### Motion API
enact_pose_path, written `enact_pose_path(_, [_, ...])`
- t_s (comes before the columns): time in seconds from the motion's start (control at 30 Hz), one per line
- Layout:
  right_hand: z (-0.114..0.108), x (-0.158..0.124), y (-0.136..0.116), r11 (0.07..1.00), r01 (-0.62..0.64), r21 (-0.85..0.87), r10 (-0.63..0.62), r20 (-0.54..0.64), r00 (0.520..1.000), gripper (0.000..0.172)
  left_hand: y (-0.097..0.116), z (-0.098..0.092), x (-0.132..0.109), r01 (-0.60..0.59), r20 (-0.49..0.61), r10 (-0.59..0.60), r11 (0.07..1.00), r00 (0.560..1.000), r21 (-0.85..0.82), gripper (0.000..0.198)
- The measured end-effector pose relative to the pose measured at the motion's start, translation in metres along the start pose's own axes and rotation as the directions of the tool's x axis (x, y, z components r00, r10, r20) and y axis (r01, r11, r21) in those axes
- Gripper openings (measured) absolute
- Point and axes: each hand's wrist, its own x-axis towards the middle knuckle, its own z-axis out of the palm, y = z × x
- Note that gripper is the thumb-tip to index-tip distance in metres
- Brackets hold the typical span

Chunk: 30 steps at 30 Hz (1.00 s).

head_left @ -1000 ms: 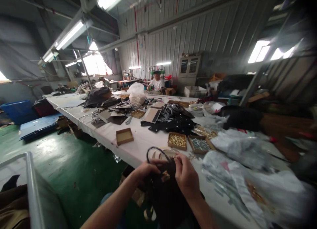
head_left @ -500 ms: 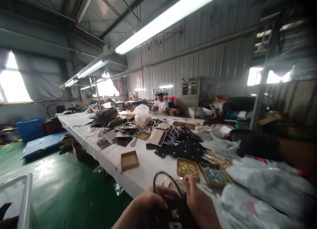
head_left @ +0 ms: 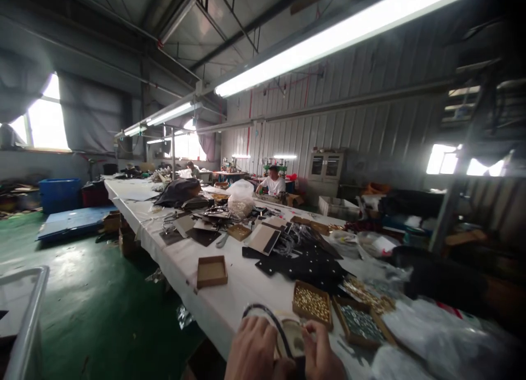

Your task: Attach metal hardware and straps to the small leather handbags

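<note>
At the bottom edge my left hand (head_left: 251, 350) and my right hand (head_left: 322, 355) are closed on a black bag whose thin curved handle (head_left: 269, 319) loops up between them. Most of the bag is cut off below the picture. My right thumb and fingers pinch together near the handle's base, over a small shallow tray (head_left: 292, 332) on the white table (head_left: 230, 292). Just beyond my hands stand a cardboard box of gold studs (head_left: 312, 301) and a box of silver studs (head_left: 358, 323).
An empty cardboard box (head_left: 211, 271) lies left of my hands. Black studded pieces (head_left: 306, 265), plastic bags (head_left: 431, 336) and hardware cover the long table. A person in white (head_left: 273, 183) sits far off. Green floor (head_left: 94, 303) and a metal rail (head_left: 27, 319) lie left.
The view has tilted upward, so my hands and the bag have sunk to the bottom edge. The bag body has dropped out of sight. Both hands keep their hold.
</note>
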Motion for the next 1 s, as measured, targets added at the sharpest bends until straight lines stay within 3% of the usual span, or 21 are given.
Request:
enact_pose_path(0.1, [-0.006,0.005,0.008,1.000,-0.003,-0.010,0.004,0.063,0.998,0.047,0.001,0.026,0.008,0.097,0.157,-0.102,0.995,0.982,0.035,0.057])
enact_pose_path(0.23, [-0.005,0.004,0.019,0.999,-0.034,0.006,0.034,0.026,0.999,0.050,-0.009,0.043,0.023,0.323,0.391,-0.279,0.945,0.877,-0.051,0.036])
enact_pose_path(0.3, [-0.004,0.002,0.023,0.998,-0.059,-0.010,0.059,0.026,0.998,0.049,-0.015,0.041,0.025,0.347,0.419,-0.253,0.923,0.872,-0.165,0.032])
enact_pose_path(0.37, [-0.003,0.001,0.027,0.998,-0.055,-0.014,0.055,0.052,0.997,0.048,-0.020,0.033,0.026,0.278,0.450,-0.132,0.920,0.883,-0.275,0.037])
enact_pose_path(0.43, [-0.002,0.001,0.031,0.999,-0.044,0.013,0.043,0.056,0.997,0.049,-0.022,0.026,0.027,0.229,0.503,-0.020,0.906,0.864,-0.356,0.038])
enact_pose_path(0.5, [0.001,0.000,0.034,0.999,-0.040,0.029,0.039,0.046,0.998,0.049,-0.022,0.022,0.028,0.237,0.521,0.008,0.885,0.854,-0.401,0.035])
enact_pose_path(0.67, [0.011,-0.010,0.035,0.996,-0.060,-0.066,0.059,-0.005,0.998,0.047,-0.018,0.019,0.025,0.434,0.574,-0.204,0.850,0.793,-0.298,0.042])
enact_pose_path(0.87, [0.011,-0.016,0.034,0.994,0.015,-0.109,-0.001,0.131,0.991,0.045,-0.028,0.021,0.029,0.521,0.673,-0.233,0.813,0.702,-0.261,0.028])
enact_pose_path(1.0, [0.003,-0.016,0.024,0.982,0.106,-0.157,-0.076,0.187,0.979,0.042,-0.026,0.019,0.031,0.500,0.641,-0.286,0.848,0.712,-0.177,0.022])
